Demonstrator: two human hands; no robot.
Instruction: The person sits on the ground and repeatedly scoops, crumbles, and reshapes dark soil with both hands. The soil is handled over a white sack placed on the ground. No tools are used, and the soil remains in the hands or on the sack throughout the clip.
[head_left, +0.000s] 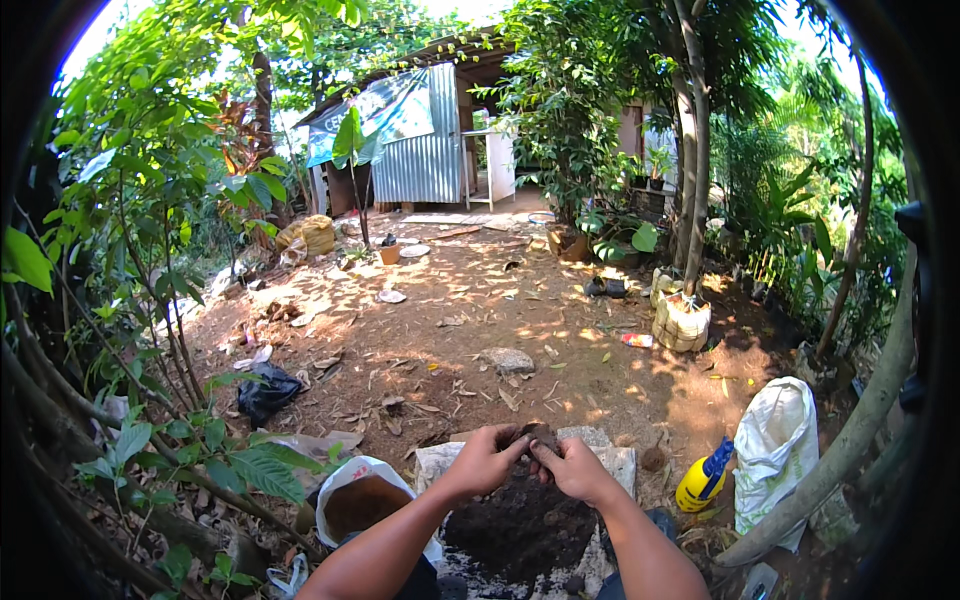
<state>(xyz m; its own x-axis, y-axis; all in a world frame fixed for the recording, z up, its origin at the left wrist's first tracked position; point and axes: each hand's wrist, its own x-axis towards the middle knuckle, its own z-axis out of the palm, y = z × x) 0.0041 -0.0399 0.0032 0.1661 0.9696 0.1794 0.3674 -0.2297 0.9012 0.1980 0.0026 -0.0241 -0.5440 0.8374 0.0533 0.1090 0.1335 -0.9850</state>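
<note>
My left hand (487, 459) and my right hand (574, 469) meet in front of me, fingers soiled, both gripping a dark brown clump (541, 435), which looks like soil. Below them a heap of dark soil (517, 532) lies on a whitish sack (619, 465) spread on the ground. To the left of the heap stands an open white sack (330, 487) with brown, loose material inside.
On the right are a yellow bottle with a blue top (701, 480), an upright white woven sack (776, 450) and a leaning trunk (840, 465). A black plastic bag (268, 391) lies at left. A flat stone (508, 360) lies ahead; a corrugated metal shed (416, 165) stands behind.
</note>
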